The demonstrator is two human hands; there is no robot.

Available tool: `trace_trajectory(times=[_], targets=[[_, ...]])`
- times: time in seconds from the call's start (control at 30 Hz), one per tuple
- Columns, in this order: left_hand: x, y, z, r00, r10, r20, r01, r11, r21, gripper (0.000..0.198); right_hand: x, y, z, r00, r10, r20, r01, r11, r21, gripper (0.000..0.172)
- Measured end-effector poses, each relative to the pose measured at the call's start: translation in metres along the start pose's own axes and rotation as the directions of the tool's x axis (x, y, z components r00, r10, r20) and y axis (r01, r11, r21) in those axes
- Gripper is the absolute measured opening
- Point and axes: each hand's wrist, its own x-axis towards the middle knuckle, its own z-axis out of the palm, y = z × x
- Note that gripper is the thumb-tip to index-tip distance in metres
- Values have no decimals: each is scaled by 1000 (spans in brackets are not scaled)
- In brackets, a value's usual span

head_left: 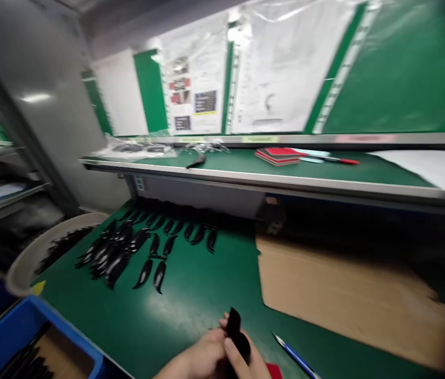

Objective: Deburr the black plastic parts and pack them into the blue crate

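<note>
My left grip [202, 351] and my right grip [246, 364] are both closed around a curved black plastic piece [235, 327], which stands upright between them, its top showing above my fingers, over the near edge of the green-matted surface [191, 316]. Just beside my right grip lie a blue pen [296, 356] and a red scrap [273, 371].

Farther off, toward the left, more black curved pieces [135, 247] lie on the mat, some heaped together and others set apart in loose rows. Left of them, a beige plastic tub [23, 271] holds more black pieces, and a blue crate [29, 321] at the near left holds dark items on a cardboard lining. A sheet of brown cardboard [356, 300] lies on the right of the surface.

On the raised shelf [285, 171] beyond sit a stack of red notebooks [276, 156], a red-tipped pen [336, 159], a clear plastic bag [135, 151] and a single black piece [196, 160]. Papers in plastic sleeves [194, 79] hang behind it.
</note>
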Motion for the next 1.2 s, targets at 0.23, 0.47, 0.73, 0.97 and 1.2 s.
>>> trace_trajectory(times=[0.23, 0.47, 0.73, 0.97, 1.2], targets=[[4, -17, -8, 961, -246, 127, 244, 969, 30, 35, -12, 9, -83, 996, -70, 52, 83, 944, -320, 57], [-10, -14, 4, 955, -291, 63, 291, 957, 5, 54, -10, 56, -147, 957, -94, -275, -115, 744, -658, 22], [-20, 3, 22, 944, -330, -24, 331, 941, 73, 43, -24, 7, -126, 995, -63, -75, 10, 825, -565, 30], [-31, 13, 26, 966, -248, -69, 250, 838, 485, 40, -37, -47, -110, 916, -190, 352, 389, 635, -668, 29], [-45, 23, 38, 964, -261, -44, 210, 653, 727, 44, -28, -43, -103, 863, -229, 450, 502, 289, -815, 59]])
